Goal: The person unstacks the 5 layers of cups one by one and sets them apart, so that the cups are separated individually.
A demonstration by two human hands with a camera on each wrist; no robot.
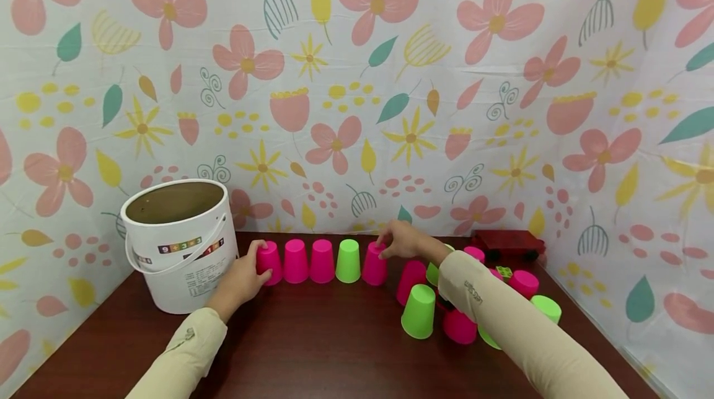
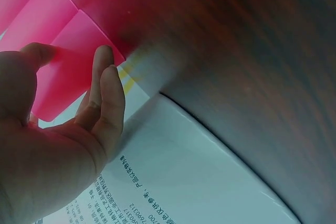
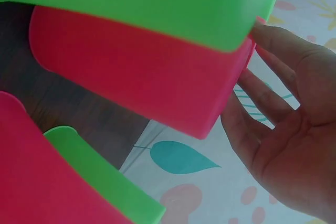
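In the head view a row of upside-down cups stands across the table. My left hand (image 1: pixel 243 273) holds the leftmost pink cup (image 1: pixel 270 264), thumb on its near side. In the left wrist view the thumb overlaps that cup, while two fingers extend along its edge. To its right come another pink cup (image 1: pixel 296 261), a third pink cup (image 1: pixel 321 261) and a green cup (image 1: pixel 348 261). My right hand (image 1: pixel 405 240) pinches the top of the pink cup (image 1: pixel 374 267) at the row's right end. Nearer cups mostly hide this grip in the right wrist view.
A white bucket (image 1: pixel 214 266) with a wire handle stands left of the row. On the right are several loose pink and green cups, including a front green cup (image 1: pixel 418 312) and a leaning pink cup (image 1: pixel 411 282). Behind them lies a dark red toy vehicle (image 1: pixel 510 244). Patterned cloth hangs behind.
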